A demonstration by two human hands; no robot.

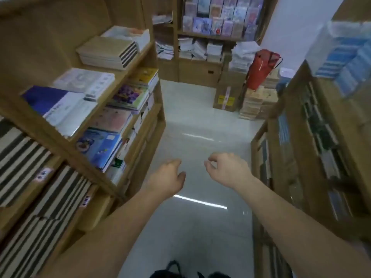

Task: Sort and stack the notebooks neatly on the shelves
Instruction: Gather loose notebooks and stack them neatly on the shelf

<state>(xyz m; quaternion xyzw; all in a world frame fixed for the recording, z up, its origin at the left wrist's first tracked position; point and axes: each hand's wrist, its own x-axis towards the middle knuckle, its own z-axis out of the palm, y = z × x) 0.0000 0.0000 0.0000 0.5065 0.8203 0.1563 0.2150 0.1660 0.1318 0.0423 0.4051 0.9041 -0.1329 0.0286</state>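
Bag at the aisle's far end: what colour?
The bag is red, seen in the head view.

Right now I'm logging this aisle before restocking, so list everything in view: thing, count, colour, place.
left shelf unit: one, light wood, left of aisle
right shelf unit: one, light wood, right of aisle
tan notebook stack: one, top left shelf
blue-and-white book: one, middle left shelf
colourful notebook stacks: four, yellow, purple, pink, blue covers, shelf below
striped-spine notebooks: many, black and cream, lower left shelves
card display: one, pastel cards, back wall
red bag: one, back right
cardboard box: one, brown, back floor
left hand: empty, fingers relaxed, over floor
right hand: empty, loosely curled, over floor
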